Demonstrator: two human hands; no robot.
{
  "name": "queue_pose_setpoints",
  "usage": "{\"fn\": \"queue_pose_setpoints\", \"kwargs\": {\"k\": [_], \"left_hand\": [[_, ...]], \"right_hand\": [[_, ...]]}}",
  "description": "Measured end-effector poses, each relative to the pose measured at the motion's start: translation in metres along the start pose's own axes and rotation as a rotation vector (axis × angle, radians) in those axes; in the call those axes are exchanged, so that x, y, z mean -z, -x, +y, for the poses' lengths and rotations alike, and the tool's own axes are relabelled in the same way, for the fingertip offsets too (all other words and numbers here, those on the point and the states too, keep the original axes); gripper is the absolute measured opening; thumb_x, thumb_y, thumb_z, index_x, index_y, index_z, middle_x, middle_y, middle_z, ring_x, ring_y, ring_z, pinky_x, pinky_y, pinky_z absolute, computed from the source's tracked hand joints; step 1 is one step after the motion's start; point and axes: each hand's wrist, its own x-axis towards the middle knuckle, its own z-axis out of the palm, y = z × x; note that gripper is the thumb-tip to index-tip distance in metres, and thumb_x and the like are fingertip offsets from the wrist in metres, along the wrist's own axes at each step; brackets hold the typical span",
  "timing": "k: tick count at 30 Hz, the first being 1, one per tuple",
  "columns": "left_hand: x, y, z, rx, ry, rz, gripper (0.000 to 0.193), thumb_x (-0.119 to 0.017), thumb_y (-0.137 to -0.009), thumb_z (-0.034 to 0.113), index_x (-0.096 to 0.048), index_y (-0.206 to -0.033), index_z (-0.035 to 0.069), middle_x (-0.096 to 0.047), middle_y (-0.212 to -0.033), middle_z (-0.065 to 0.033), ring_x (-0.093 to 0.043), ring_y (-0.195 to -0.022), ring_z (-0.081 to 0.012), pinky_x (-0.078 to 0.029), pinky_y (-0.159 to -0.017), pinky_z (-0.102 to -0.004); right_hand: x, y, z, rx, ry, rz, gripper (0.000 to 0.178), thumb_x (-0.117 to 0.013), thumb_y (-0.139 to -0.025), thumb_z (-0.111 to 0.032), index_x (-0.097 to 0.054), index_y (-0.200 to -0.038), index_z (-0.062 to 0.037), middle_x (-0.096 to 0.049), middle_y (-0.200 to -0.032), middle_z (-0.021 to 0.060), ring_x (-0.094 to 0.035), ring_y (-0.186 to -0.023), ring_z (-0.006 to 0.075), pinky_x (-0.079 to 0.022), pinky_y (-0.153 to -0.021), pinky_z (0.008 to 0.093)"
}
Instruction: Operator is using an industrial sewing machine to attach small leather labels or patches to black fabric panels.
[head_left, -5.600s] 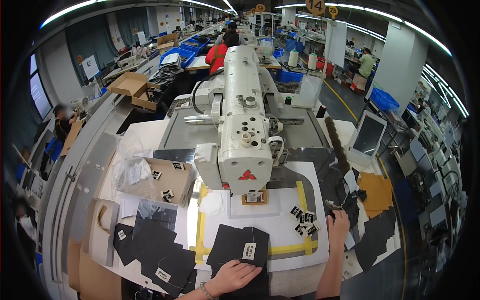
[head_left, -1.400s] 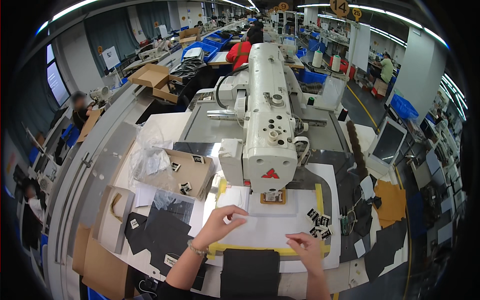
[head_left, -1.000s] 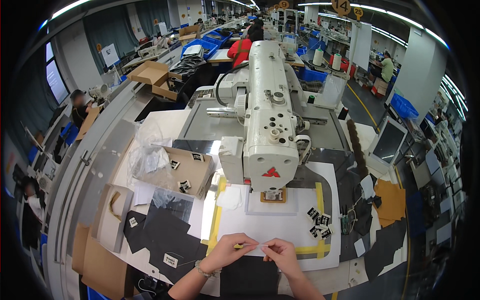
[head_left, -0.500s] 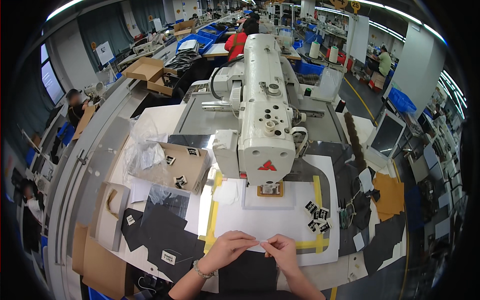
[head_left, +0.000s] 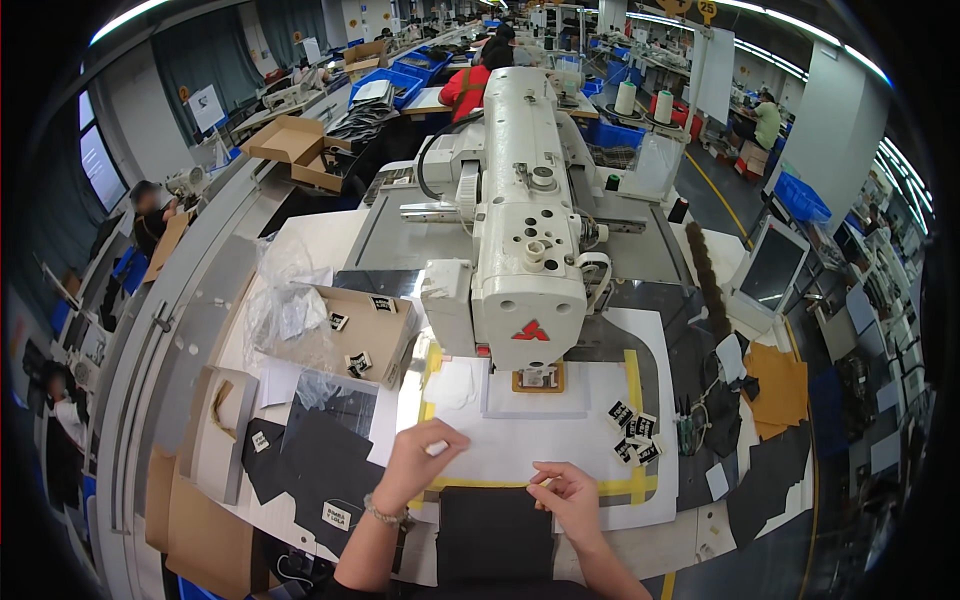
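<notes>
The left hand's [head_left: 415,462] thumb and fingers curl toward each other, with a pale patch between them; whether that is something pinched or the white sheet [head_left: 490,462] behind cannot be told. The right hand's [head_left: 572,502] thumb and index finger stand slightly apart, nothing visible between them, near the far right corner of a black fabric panel [head_left: 495,538]. Contact there is unclear.

The panel lies flat directly in front of the person, between the forearms, its far edge at the sheet's near strip of yellow tape [head_left: 633,395]. It looks light, soft and matte, likely easy to crease and not slippery; the two far corners, each pinched between thumb and finger, seem the best hold.

Beyond stands a white industrial sewing machine [head_left: 528,260]. Right of its head lies a loose heap of small black-and-white labels [head_left: 634,430]; left, a few thin white pieces [head_left: 453,386] and a shallow cardboard box [head_left: 393,345]. Dark cut pieces [head_left: 325,458] spread at left, mustard fabric [head_left: 776,388] at right.
</notes>
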Motion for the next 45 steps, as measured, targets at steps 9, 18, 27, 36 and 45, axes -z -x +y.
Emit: {"fn": "queue_pose_setpoints", "kwargs": {"k": [9,18,27,36,45], "left_hand": [[0.038,-0.054,-0.047,-0.215,-0.602,0.202,0.016,-0.076,-0.078,0.017,-0.071,-0.088,0.006,-0.065,-0.079,-0.0070,-0.061,-0.073,-0.0226,-0.044,-0.074,-0.0358],[-0.025,-0.026,-0.005,-0.265,-0.226,-0.051,0.023,-0.074,-0.079,0.011,-0.070,-0.102,0.011,-0.068,-0.075,-0.0060,-0.065,-0.061,-0.0216,-0.051,-0.056,-0.0286],[-0.058,-0.037,-0.009,-0.052,0.206,-0.197,0.005,-0.071,-0.081,0.006,-0.072,-0.086,0.005,-0.071,-0.090,-0.0099,-0.068,-0.075,-0.0245,-0.055,-0.067,-0.0290],[-0.072,-0.063,-0.050,-0.458,-0.407,-0.355,0.028,-0.065,-0.087,0.017,-0.065,-0.113,0.006,-0.065,-0.120,-0.0077,-0.064,-0.102,-0.0260,-0.053,-0.090,-0.0358],[-0.072,-0.072,-0.058,-0.575,-0.529,-0.409,0.034,-0.063,-0.089,0.022,-0.062,-0.119,0.008,-0.060,-0.127,-0.0069,-0.061,-0.109,-0.0255,-0.047,-0.103,-0.0390]], "right_hand": [[0.015,0.000,0.005,-0.034,0.035,-0.005,0.029,-0.070,-0.083,0.004,-0.064,-0.111,0.0016,-0.065,-0.086,0.0058,-0.058,-0.061,0.0074,-0.047,-0.055,0.0194],[0.003,-0.031,-0.031,0.239,0.364,0.087,0.039,-0.072,-0.080,0.002,-0.059,-0.118,0.0016,-0.063,-0.101,0.0071,-0.059,-0.068,0.0069,-0.045,-0.059,0.0192],[0.026,-0.075,-0.003,0.385,0.604,-0.028,0.014,-0.067,-0.081,0.001,-0.067,-0.094,-0.0030,-0.065,-0.086,0.0060,-0.062,-0.072,0.0153,-0.048,-0.060,0.0257],[0.042,-0.086,-0.001,0.788,1.376,0.050,0.028,-0.072,-0.078,-0.021,-0.069,-0.104,-0.0106,-0.066,-0.112,0.0020,-0.057,-0.103,0.0213,-0.042,-0.087,0.0384],[0.039,-0.082,0.005,0.743,1.473,-0.031,0.042,-0.070,-0.081,-0.030,-0.065,-0.117,-0.0097,-0.062,-0.125,0.0025,-0.053,-0.104,0.0214,-0.036,-0.089,0.0392]]}}
